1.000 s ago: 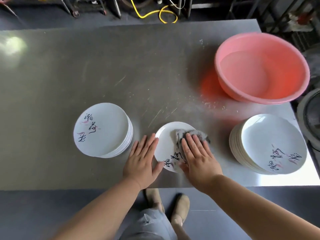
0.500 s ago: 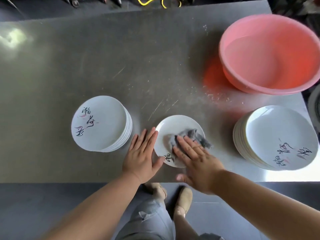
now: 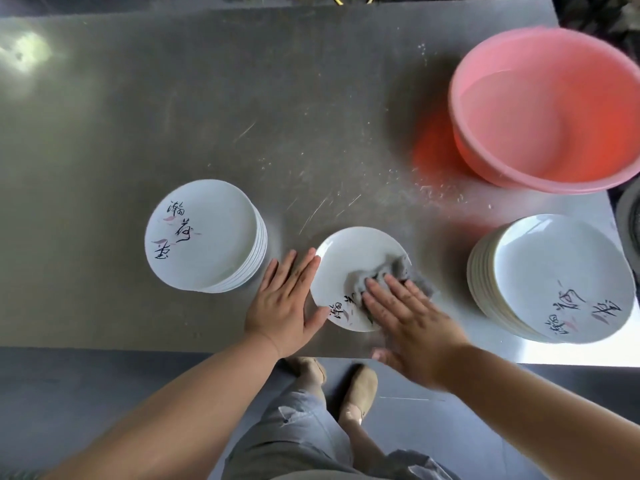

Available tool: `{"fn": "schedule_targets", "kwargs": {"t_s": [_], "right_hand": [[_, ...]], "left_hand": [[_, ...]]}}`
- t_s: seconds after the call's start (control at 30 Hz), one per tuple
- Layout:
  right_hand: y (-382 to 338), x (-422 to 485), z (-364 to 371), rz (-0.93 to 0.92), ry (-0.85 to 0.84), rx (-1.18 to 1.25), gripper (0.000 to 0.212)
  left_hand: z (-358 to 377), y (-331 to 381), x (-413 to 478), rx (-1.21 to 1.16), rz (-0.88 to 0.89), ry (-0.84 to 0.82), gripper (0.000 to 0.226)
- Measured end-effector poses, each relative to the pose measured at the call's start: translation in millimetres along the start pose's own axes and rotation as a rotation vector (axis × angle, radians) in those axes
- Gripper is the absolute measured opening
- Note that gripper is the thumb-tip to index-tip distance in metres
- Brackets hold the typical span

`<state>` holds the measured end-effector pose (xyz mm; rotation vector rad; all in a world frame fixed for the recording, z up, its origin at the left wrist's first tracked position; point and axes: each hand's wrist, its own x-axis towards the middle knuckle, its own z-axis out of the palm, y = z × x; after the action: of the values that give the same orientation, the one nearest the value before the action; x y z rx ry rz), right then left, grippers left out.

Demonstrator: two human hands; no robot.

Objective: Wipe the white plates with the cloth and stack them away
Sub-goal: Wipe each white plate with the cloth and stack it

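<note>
A single white plate (image 3: 349,258) with black brush writing lies near the table's front edge. A crumpled grey cloth (image 3: 384,273) lies on its right half. My right hand (image 3: 412,323) presses flat on the cloth with straight fingers. My left hand (image 3: 284,303) lies flat on the table, fingers straight, its thumb and fingertips touching the plate's left rim. A stack of white plates (image 3: 204,233) stands to the left, and another stack (image 3: 554,275) stands to the right.
A pink plastic basin (image 3: 547,109) holding water stands at the back right on the grey metal table (image 3: 173,116). White specks are scattered between basin and plate. The table's front edge runs just under my wrists; my feet show below it.
My right hand has slid the cloth from the plate's middle toward its right rim. The left hand has stayed against the plate's left edge. The camera has tilted a little.
</note>
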<state>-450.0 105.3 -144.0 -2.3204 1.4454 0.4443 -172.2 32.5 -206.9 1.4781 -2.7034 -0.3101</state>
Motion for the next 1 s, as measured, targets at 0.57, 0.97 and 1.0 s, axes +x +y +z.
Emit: {"fn": "schedule_targets", "kwargs": {"t_s": [0.57, 0.97, 1.0], "right_hand": [[22.4, 79.0, -30.9, 0.132, 0.023, -0.077, 0.098], [5.9, 29.0, -10.4, 0.298, 0.028, 0.024, 0.1], [0.3, 25.4, -8.0, 0.303, 0.013, 0.047, 0.102]], "left_hand": [[-4.5, 0.0, -1.1, 0.012, 0.008, -0.024, 0.086], [-7.8, 2.1, 0.6, 0.02, -0.006, -0.062, 0.085], [-8.1, 2.4, 0.5, 0.027, -0.004, -0.069, 0.084]]}}
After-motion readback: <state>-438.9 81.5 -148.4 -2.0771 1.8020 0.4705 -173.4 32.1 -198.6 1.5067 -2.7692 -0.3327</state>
